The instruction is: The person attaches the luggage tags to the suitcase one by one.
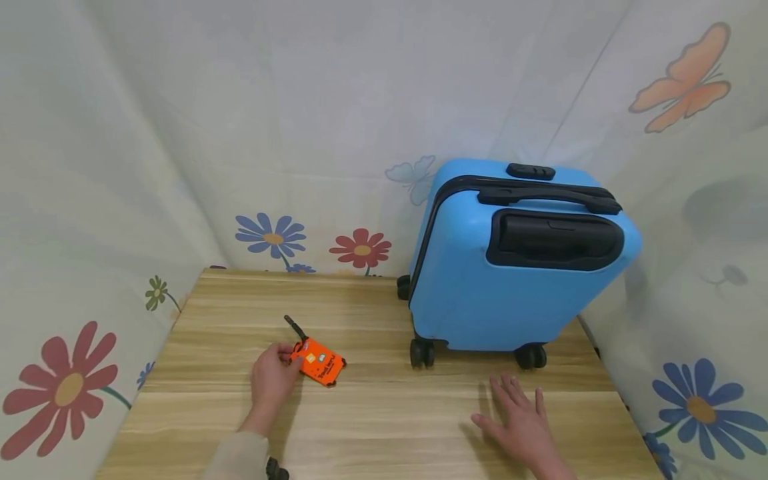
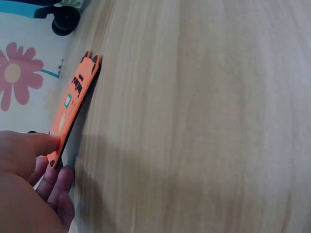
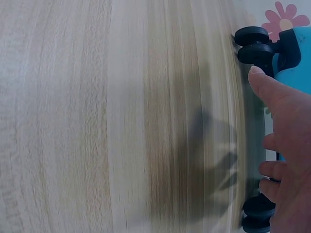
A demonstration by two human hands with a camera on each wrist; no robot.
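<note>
An orange luggage tag (image 1: pixel 321 363) with a black strap is pinched at its strap end by my left hand (image 1: pixel 275 379), thumb on top and fingers below. In the left wrist view the tag (image 2: pixel 73 107) appears nearly edge-on, its far end pointing away from the hand. My right hand (image 1: pixel 521 421) is over the table in front of the suitcase, fingers spread and holding nothing. A blue suitcase (image 1: pixel 480 300) stands upright on black wheels at the back right. The right wrist view shows the thumb near one of its wheels (image 3: pixel 254 46).
The wood-grain table (image 1: pixel 384 420) lies under everything. A white curtain (image 1: pixel 336 100) printed with flowers and butterflies hangs behind and at both sides. On top of the suitcase are a black carry handle (image 1: pixel 546 195) and a recessed black panel (image 1: pixel 555 240).
</note>
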